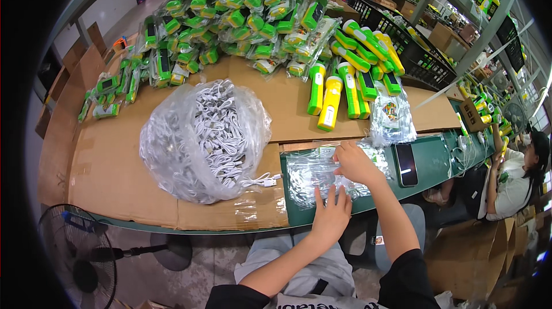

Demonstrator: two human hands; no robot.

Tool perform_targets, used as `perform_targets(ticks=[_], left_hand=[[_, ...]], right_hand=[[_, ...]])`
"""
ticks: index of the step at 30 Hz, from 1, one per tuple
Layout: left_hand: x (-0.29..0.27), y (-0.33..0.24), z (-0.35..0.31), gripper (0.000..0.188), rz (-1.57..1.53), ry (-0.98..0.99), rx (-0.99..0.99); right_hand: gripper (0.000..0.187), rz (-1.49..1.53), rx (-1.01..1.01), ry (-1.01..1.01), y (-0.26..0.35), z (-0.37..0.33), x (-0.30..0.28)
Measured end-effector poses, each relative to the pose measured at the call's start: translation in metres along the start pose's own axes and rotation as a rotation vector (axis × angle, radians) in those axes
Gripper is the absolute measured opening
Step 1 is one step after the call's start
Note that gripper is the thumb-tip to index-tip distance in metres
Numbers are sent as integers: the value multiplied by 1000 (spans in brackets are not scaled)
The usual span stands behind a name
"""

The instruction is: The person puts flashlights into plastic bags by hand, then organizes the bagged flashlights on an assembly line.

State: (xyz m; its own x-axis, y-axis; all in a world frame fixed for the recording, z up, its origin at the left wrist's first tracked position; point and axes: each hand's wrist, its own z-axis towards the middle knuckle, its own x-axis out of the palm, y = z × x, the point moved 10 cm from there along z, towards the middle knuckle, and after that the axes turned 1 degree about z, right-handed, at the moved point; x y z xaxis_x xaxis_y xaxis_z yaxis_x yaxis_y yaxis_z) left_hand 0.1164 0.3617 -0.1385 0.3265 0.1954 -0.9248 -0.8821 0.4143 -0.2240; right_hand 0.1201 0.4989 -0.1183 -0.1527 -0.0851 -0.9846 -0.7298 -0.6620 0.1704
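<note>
A layer of clear plastic bags [305, 179] lies on the green tabletop in front of me. My left hand [332, 215] rests at its near edge, fingers spread and stretched out, holding nothing. Over the far side of the bags, my right hand [355, 162] has its fingers bent and closed on a plastic bag; the fingertips show only in part. Beyond my right hand lies a stack of printed clear bags [393, 116]. Yellow and green flashlights [330, 104] lie loose just past the bags.
Left of my hands sits a big clear sack [167, 142] of white charging cables [215, 131]. Bagged flashlights [230, 18] are heaped at the back. A phone [406, 165] lies on the right, near a seated co-worker [509, 185]. A fan [80, 263] stands at lower left.
</note>
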Motion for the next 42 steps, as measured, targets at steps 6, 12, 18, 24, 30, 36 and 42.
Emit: perform_targets(ticks=[6, 12, 18, 24, 30, 36, 42], left_hand=[[0, -1, -1, 59, 30, -8, -4], [0, 1, 1, 59, 31, -11, -7], [-24, 23, 12, 53, -222, 58, 7], [-48, 80, 40, 63, -125, -52, -76], [-27, 95, 38, 68, -170, 189, -178], [-24, 101, 28, 47, -186, 117, -11], [-128, 76, 15, 38, -369, -537, -110]], right_hand=[[41, 25, 0, -8, -2, -4, 1], [37, -53, -15, -102, 14, -14, -14], [31, -165, -74, -308, 20, -33, -22], [11, -216, -74, -456, 38, -51, -29], [6, -131, 47, -682, 36, -93, -90], [11, 242, 489, -1093, -39, -177, -159], [13, 69, 313, -849, -3, -167, -129]])
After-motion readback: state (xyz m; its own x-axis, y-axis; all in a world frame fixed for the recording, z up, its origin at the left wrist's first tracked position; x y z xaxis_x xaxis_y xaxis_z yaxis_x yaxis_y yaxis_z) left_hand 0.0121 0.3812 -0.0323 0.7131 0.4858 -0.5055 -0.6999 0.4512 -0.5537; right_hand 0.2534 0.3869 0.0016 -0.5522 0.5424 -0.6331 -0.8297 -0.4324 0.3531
